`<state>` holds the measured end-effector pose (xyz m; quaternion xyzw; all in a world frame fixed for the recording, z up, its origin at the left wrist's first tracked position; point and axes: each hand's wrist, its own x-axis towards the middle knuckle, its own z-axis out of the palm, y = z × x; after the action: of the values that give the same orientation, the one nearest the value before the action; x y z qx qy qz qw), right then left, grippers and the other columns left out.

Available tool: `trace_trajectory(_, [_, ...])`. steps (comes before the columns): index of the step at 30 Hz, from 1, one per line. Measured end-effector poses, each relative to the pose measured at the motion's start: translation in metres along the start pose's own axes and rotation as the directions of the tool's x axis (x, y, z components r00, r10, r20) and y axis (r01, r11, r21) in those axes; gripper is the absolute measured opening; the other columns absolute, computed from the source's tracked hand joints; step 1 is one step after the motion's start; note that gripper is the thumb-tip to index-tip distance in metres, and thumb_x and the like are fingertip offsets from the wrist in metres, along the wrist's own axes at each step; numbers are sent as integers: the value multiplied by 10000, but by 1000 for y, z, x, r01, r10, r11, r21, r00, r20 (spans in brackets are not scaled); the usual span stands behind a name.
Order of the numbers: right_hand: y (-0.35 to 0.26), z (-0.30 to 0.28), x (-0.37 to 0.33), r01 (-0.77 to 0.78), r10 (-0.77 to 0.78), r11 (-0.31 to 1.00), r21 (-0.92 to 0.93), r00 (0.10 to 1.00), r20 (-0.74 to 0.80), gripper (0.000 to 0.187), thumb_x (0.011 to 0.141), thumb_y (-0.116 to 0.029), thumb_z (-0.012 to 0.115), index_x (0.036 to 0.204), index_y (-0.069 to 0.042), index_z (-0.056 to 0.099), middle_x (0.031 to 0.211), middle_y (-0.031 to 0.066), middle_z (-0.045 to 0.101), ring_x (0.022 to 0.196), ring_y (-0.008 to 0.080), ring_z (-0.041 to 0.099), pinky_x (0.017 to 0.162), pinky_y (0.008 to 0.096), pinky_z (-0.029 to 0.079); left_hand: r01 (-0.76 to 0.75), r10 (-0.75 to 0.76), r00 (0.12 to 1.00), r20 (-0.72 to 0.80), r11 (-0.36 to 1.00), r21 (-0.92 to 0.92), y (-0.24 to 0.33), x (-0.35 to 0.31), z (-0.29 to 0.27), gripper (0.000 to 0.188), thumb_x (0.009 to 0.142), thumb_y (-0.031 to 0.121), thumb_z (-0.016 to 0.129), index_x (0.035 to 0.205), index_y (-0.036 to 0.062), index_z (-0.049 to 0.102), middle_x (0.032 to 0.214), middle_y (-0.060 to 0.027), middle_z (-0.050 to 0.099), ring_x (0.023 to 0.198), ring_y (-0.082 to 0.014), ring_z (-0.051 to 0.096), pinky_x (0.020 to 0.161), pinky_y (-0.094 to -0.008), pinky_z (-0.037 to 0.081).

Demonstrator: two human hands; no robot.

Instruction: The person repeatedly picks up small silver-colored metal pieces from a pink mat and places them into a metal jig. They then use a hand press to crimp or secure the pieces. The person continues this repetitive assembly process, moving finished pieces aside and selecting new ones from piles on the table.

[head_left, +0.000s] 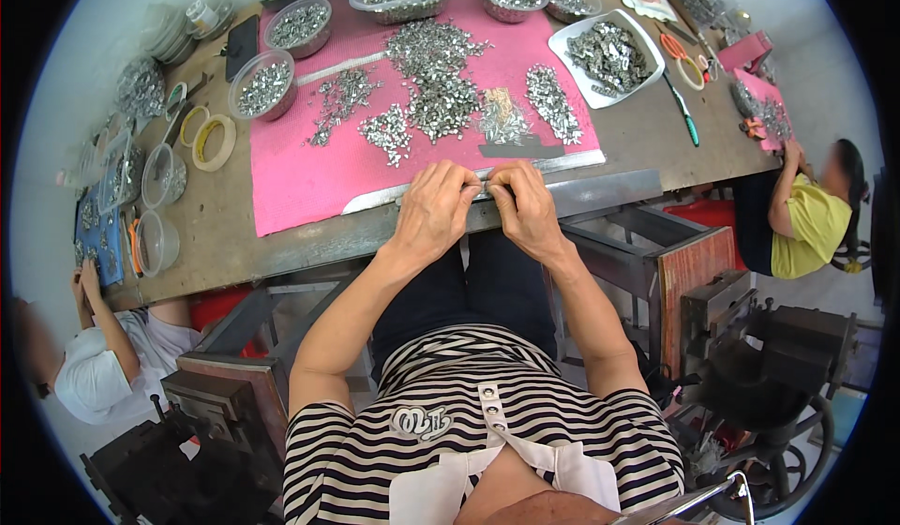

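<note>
At the front edge of the table, my left hand (pixel 436 208) and my right hand (pixel 528 208) face each other, thumbs and fingertips pinched together. What they hold between them is tiny and mostly covered by the fingers, so I cannot make it out. Just beyond them, a pink mat (pixel 305 173) carries loose heaps of small shiny metal pieces (pixel 436 98). Closest to my right hand lie a bundle of thin metal pins (pixel 504 122) and a dark grey strip (pixel 520 151). A smaller metal pile (pixel 386 133) is beyond my left hand.
Plastic tubs of metal parts (pixel 300 26) line the back, with a white dish (pixel 611 59) of linked pieces at right. Tape rolls (pixel 215 142), orange-handled scissors (pixel 673 47) and a green-handled tool (pixel 685 112) lie around. Co-workers sit at left (pixel 98 370) and right (pixel 814 216).
</note>
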<state>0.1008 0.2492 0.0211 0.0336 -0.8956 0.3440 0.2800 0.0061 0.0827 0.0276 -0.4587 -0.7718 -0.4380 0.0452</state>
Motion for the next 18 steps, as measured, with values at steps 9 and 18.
trace_trajectory(9, [2,5,-3,-67,76,989,132,995,-60,125,911,16,690,976,-15,588,937,126,641,878,324,617,813,411,468,-82,85,996,-24,992,94,7,2,0,130,876,21,719,973,21,633,903,-116,629,860,-325,624,791,-434,487])
trace_trajectory(18, [3,7,-3,-47,54,994,103,996,-68,121,915,30,682,976,-7,584,925,137,637,857,331,615,798,415,478,-60,71,995,-69,988,144,12,-7,4,195,870,46,737,1046,37,656,990,-108,678,930,-323,644,939,-471,478])
